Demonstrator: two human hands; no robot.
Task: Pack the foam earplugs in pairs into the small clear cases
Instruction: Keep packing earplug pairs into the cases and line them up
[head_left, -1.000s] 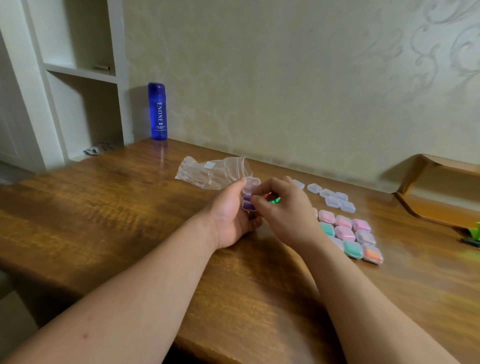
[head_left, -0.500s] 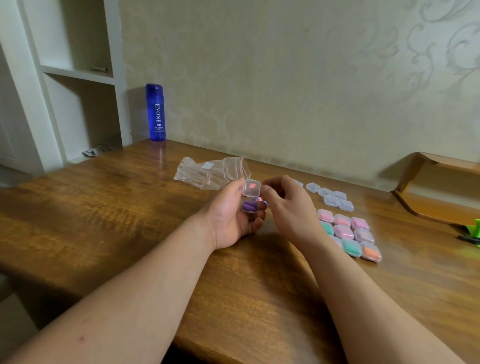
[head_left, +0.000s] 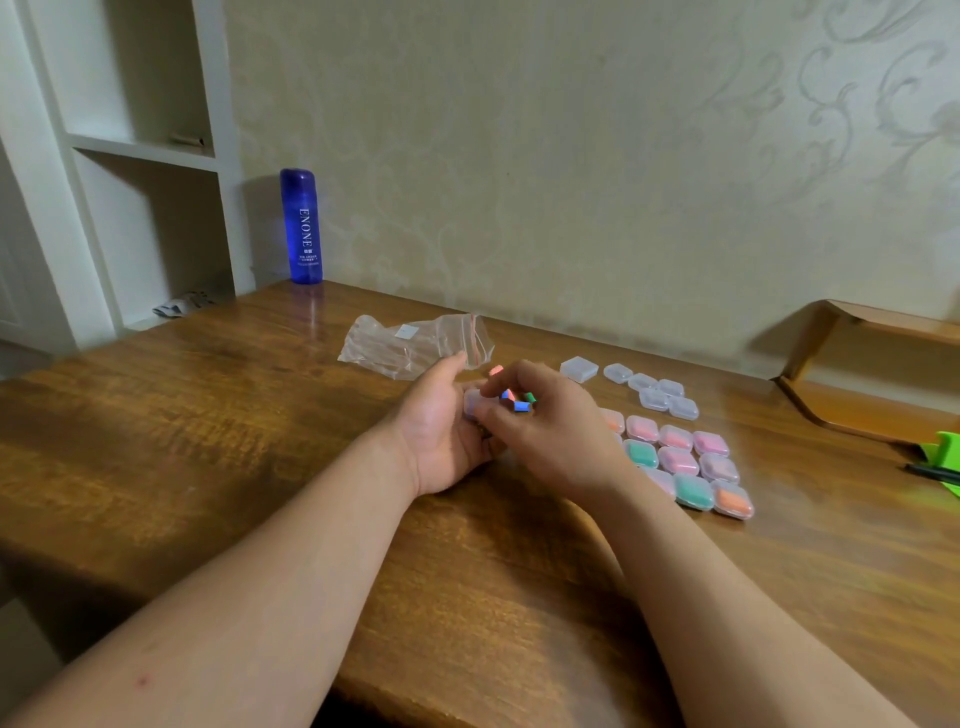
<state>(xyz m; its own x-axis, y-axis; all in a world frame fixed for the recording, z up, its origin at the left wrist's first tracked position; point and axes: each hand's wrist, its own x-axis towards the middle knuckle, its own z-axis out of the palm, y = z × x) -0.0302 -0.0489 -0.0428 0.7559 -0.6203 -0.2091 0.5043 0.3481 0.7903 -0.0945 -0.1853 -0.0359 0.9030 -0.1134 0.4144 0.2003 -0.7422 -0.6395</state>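
Wooden table (head_left: 208, 457): both hands pinching a case (head_left: 474, 402) beside loose earplugs (head_left: 514, 401); misaligned lid risking pop-open.

Both bare forearms reach forward and meet. The left hand (head_left: 441, 431) cups palm-inward, fingers curled; the right hand (head_left: 545, 431) arches over it, fingertips (head_left: 480, 410) pinched in a closed grip.
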